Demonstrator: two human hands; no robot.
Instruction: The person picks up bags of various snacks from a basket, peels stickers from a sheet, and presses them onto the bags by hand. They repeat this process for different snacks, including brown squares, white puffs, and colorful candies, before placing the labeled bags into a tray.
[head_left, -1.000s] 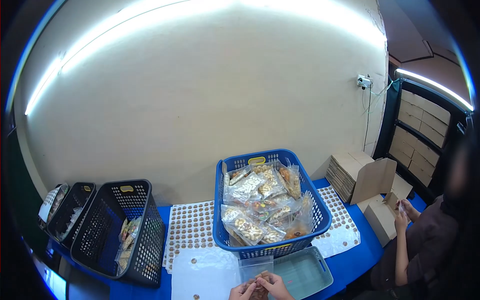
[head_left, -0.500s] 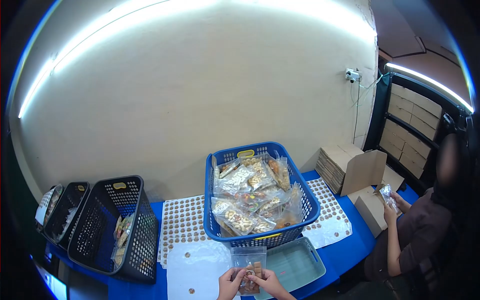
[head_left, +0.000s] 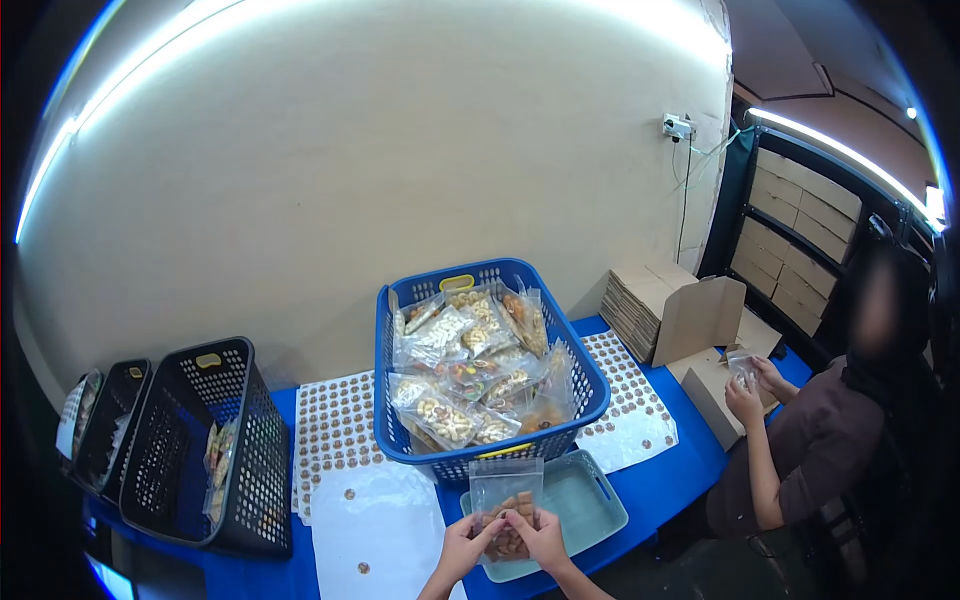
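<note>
Both of my hands hold one clear snack pouch (head_left: pixel 505 498) with brown pieces inside, low in the middle of the view. My left hand (head_left: pixel 462 547) pinches its lower left side and my right hand (head_left: pixel 539 536) its lower right side. The pouch hangs upright over a shallow pale green tray (head_left: pixel 597 502) on the blue table (head_left: pixel 668 480). Just behind it stands a blue basket (head_left: pixel 398 438) heaped with several filled pouches of nuts and sweets.
Sticker sheets (head_left: pixel 333 432) lie either side of the blue basket. Black baskets (head_left: pixel 190 450) stand at the left edge. At the right a seated person (head_left: pixel 830 440) handles a small bag beside cardboard boxes (head_left: pixel 700 320) and a flat stack.
The view has swung right and down, so everything shifted left. My hands and the pouch have come further up into view, with the pouch now held upright over the tray.
</note>
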